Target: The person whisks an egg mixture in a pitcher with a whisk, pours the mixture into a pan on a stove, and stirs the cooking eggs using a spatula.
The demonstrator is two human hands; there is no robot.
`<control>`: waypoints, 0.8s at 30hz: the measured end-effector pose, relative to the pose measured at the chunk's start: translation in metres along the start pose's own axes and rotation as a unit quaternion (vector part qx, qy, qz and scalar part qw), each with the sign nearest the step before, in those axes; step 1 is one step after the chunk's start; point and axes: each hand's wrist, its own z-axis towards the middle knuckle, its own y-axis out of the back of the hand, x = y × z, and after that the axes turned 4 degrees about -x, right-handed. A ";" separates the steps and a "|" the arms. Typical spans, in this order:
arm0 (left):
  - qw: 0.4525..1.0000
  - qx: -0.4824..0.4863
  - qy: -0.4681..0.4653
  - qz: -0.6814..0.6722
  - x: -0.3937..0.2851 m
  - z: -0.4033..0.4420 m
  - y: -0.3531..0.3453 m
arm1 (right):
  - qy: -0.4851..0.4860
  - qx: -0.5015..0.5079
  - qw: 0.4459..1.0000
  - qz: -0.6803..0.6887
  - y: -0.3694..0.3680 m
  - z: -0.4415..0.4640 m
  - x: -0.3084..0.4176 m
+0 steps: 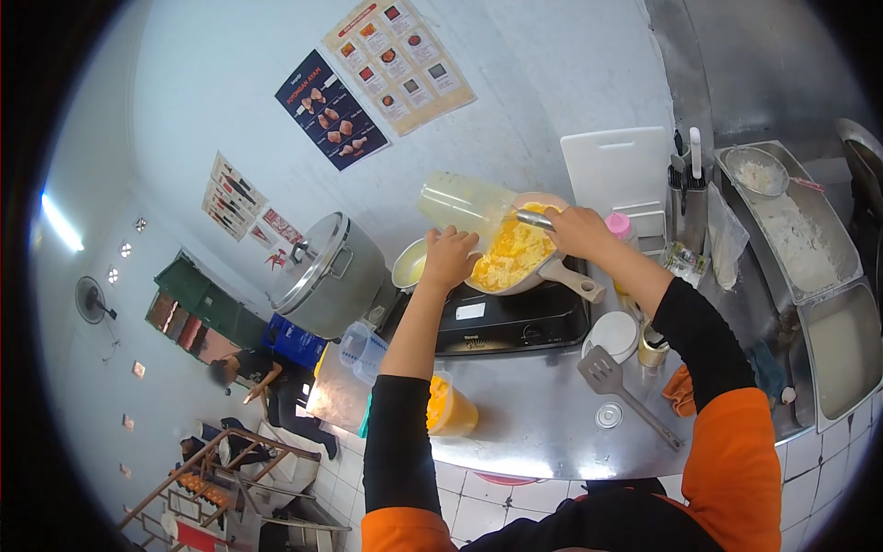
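Observation:
My left hand [451, 258] grips a clear plastic pitcher [463, 201], tilted on its side with its mouth over the pan. My right hand [577, 232] is closed on a metal utensil [535, 219] that reaches toward the pitcher's mouth; its far end is hidden. Yellow scrambled egg [511, 258] fills the pan [550, 273], which sits on the black gas stove [497, 322] with its handle toward the right. A small pot [406, 268] with pale yellow contents stands left of my left hand.
A large lidded steel pot [336, 285] stands left. In front are an orange-filled container [453, 411], a grey slotted spatula [618, 386] and a white lid [612, 338]. Knives [694, 179] and flour trays [809, 244] are right. Another person [276, 386] is in the left background.

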 end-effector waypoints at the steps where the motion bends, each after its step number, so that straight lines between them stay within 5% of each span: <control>1: 1.000 -0.007 0.010 -0.009 0.000 0.000 0.000 | 0.008 0.002 1.000 -0.019 0.002 0.002 0.000; 5: 1.000 -0.005 0.010 0.000 0.003 -0.010 -0.006 | 0.027 -0.002 0.999 -0.037 -0.002 0.009 0.005; 11: 0.946 -0.142 0.233 -0.173 0.002 -0.011 -0.013 | 0.009 -0.019 0.999 0.032 0.053 0.068 0.040; 13: 0.865 -0.235 0.270 -0.352 0.012 -0.007 -0.030 | 0.020 -0.057 0.971 0.232 0.065 0.091 0.055; 15: 0.719 -0.254 0.312 -0.566 0.011 -0.005 -0.022 | 0.042 -0.095 0.951 0.293 0.072 0.107 0.064; 19: 0.594 -0.320 0.360 -0.645 0.013 -0.015 -0.011 | 0.156 -0.149 0.933 0.289 0.088 0.082 0.068; 21: 0.541 -0.350 0.361 -0.674 0.015 -0.030 -0.010 | 0.140 -0.091 0.939 0.301 0.130 0.010 0.082; 23: 0.542 -0.352 0.364 -0.671 0.010 -0.050 0.009 | 0.035 0.081 0.958 0.274 0.131 -0.081 0.082; 24: 0.541 -0.355 0.365 -0.669 0.006 -0.061 0.024 | 0.070 0.162 0.953 0.248 0.128 -0.126 0.075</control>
